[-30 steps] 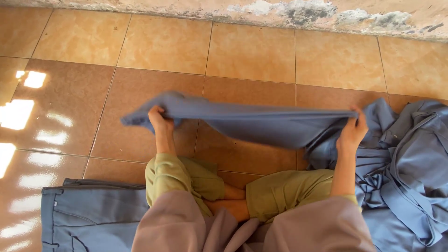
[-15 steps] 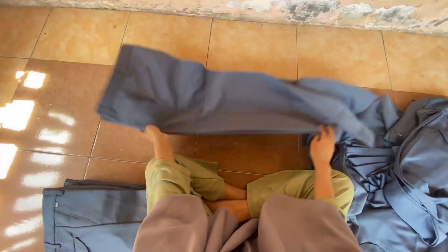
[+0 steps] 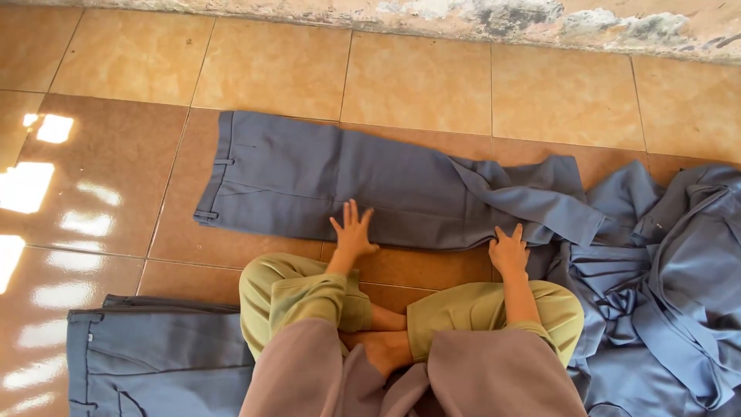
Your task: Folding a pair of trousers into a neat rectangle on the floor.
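A pair of grey-blue trousers (image 3: 309, 181) lies flat on the tiled floor in front of my crossed legs, waistband to the left, leg ends crumpled at the right. My left hand (image 3: 352, 230) rests flat on the near edge of the trousers, fingers spread. My right hand (image 3: 508, 249) presses flat on the same edge further right, next to the crumpled leg ends. Neither hand grips the cloth.
A heap of grey-blue garments (image 3: 664, 293) lies at my right. A folded grey-blue garment (image 3: 147, 363) sits at my lower left. The tan tiled floor (image 3: 417, 85) runs up to a rough wall base (image 3: 494, 19). Sunlight patches (image 3: 31, 185) shine at left.
The trousers were held up in both hands, then swung forward and laid flat on the floor. Both hands have let go and now rest open on the cloth.
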